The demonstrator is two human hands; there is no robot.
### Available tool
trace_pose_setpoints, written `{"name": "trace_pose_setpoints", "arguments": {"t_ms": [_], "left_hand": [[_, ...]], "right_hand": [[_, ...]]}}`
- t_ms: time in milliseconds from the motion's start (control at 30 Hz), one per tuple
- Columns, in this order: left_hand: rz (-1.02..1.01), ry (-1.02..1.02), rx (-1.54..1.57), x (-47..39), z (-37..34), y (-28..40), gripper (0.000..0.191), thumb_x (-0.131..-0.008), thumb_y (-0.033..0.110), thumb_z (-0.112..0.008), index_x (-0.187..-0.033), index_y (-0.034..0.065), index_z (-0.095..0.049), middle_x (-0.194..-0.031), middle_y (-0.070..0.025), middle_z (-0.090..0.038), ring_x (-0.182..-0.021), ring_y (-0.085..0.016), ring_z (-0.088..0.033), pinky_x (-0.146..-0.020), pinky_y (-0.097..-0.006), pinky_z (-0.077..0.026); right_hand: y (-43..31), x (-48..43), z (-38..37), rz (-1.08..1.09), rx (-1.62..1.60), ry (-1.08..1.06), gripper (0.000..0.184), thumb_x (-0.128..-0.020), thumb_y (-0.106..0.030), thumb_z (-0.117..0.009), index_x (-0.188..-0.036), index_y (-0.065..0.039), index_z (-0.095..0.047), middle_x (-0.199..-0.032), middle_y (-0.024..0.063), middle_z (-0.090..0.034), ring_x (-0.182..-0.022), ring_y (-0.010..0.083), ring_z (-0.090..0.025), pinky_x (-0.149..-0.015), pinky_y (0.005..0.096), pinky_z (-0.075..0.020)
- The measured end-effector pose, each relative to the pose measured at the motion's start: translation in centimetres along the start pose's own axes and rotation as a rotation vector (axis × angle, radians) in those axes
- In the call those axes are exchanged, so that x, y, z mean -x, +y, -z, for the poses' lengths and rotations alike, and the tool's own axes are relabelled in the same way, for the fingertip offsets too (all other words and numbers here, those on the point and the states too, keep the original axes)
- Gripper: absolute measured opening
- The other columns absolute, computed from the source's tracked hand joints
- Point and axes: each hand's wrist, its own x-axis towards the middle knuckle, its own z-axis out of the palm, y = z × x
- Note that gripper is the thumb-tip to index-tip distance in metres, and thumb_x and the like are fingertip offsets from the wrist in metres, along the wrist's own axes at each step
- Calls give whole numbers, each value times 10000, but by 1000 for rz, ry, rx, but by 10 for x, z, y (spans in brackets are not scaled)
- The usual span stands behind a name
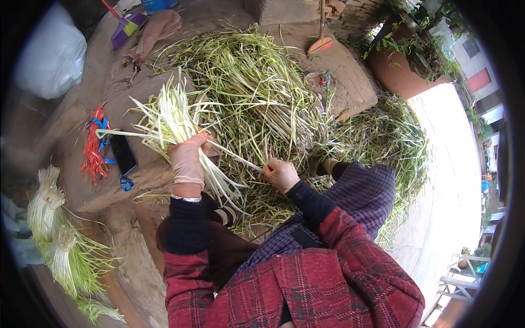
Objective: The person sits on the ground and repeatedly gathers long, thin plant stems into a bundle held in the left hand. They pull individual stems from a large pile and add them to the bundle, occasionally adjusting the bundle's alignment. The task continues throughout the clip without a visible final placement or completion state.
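Wrapped in a thin glove, my left hand (188, 158) grips a bunch of pale yellow-green leafy stalks (174, 112). White stem ends hang out below the fist. My right hand (283, 175), gloved too, is closed on the end of one white stalk (236, 156), which stretches across from the bunch. Beyond both hands lies a large heap of loose green and straw-coloured stalks (246, 69). Some stalks there lie side by side with brownish ends. My right fingertips hide the very tip of the held stalk.
Left of my left hand lie a phone (123, 151) with a blue strap and a bundle of red ties (95, 147). Tied bundles of pale stalks (61, 250) rest at lower left. Behind are a purple broom (128, 29), a hoe-like tool (320, 44) and a clay pot (389, 65).
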Motion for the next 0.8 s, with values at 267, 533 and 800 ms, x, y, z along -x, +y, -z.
{"name": "trace_pose_setpoints", "arguments": {"t_ms": [267, 533, 800], "left_hand": [[0, -7, 153, -16, 39, 56, 177, -838, -22, -687, -1012, -54, -680, -872, -118, -697, -709, -135, -647, -601, -187, -506], [-23, -122, -69, -10, 22, 40, 178, -810, -28, -688, -983, -68, -676, -827, -120, -701, -667, -154, -660, -523, -215, -487], [94, -227, -171, -10, 1, 22, 108, -823, 6, -688, -897, -71, -699, -783, -120, -706, -582, -125, -611, -522, -214, -480]], "right_hand": [[165, 84, -3, -275, 647, -926, 281, -837, -183, -631, -1058, -27, -708, -1051, 188, -695, -1013, 336, -661, -856, 429, -531], [24, -1, 66, -293, -343, -214, 326, -942, -340, -623, -818, -44, -680, -579, 91, -631, -550, 172, -654, -568, 301, -517], [-113, -33, 56, 61, -677, -456, 318, -942, -331, -645, -1091, -50, -664, -859, 100, -713, -765, 152, -675, -718, 287, -532]]}}
